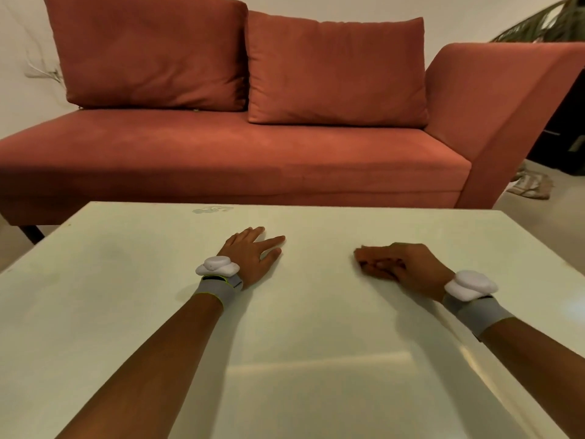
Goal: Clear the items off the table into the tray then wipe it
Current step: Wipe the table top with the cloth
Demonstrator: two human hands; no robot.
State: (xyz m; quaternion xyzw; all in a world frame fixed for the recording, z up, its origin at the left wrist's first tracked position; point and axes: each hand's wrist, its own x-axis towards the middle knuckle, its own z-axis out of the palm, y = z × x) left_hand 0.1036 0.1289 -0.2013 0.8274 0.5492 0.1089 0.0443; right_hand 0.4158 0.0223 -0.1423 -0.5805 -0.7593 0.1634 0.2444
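The left hand point(253, 255) lies flat on the table point(126, 312), fingers spread wide and holding nothing. The right hand point(402, 264) rests with its fingers close together, perhaps curled; I cannot tell what it holds, if anything. Wipe in long overlapping strokes out to the far-edge smudge point(212, 210). The tabletop is smooth, pale, glossy and square-cornered.

table point(126, 312) cut L/R/btm | plant point(544, 23) blurred, cut top-R | right hand point(408, 264) fingertips blurred | far-edge mark point(212, 210) unreadable
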